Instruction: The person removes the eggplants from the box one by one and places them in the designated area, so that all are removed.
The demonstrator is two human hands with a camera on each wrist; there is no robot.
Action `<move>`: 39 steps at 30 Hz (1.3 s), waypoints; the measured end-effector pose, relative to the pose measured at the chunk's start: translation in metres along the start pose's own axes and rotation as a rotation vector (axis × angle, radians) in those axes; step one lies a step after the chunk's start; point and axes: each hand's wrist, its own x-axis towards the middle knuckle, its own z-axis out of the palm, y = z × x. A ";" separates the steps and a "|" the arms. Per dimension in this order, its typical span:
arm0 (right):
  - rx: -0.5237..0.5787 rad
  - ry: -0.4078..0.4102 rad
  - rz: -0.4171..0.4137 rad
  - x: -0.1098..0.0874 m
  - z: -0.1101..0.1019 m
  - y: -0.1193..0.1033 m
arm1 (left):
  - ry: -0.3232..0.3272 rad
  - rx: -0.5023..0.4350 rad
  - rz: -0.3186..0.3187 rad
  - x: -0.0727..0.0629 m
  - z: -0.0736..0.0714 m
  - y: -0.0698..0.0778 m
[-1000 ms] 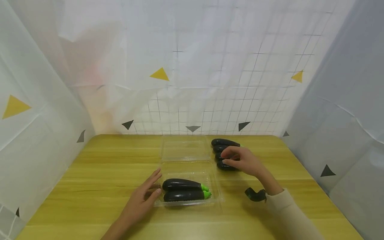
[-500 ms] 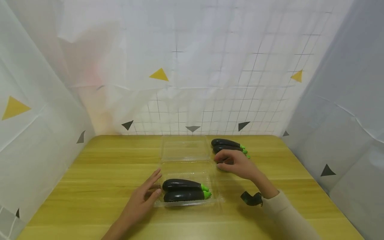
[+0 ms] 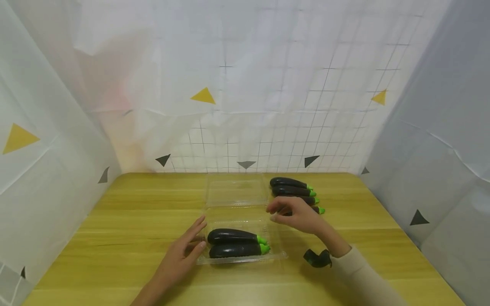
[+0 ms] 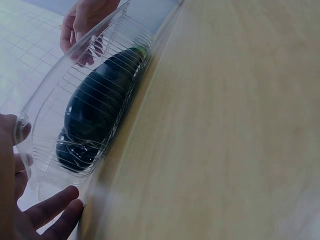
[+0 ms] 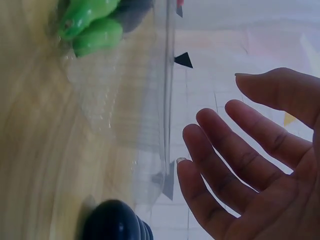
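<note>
A clear plastic clamshell box [image 3: 281, 255] lies unfolded on the table, with two dark eggplants [image 3: 234, 242] side by side in its near half, green stems to the right. My left hand [image 3: 179, 255] is at the box's left end, fingers extended; in the left wrist view its fingertips [image 4: 67, 197] are close to the plastic wall. My right hand [image 3: 298, 214] hovers between the box and a row of several more eggplants [image 3: 289, 182], partly covering the nearer ones. The right wrist view shows its palm with nothing held, fingers [image 5: 240, 145] loosely bent and spread.
The box's lid half [image 3: 236, 189] lies flat toward the back. A dark strap piece [image 3: 317, 258] hangs by the right sleeve [image 3: 350, 265]. White sheets [image 3: 245, 85] with yellow and dark triangles rise behind and beside the wooden table [image 3: 126, 221].
My right hand has moved left and toward me, from over the eggplant row to the box's right side, holding nothing. My left hand has stayed in place.
</note>
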 end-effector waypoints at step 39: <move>0.066 -0.117 -0.084 0.020 0.056 -0.012 | 0.004 0.006 -0.008 0.000 0.001 -0.002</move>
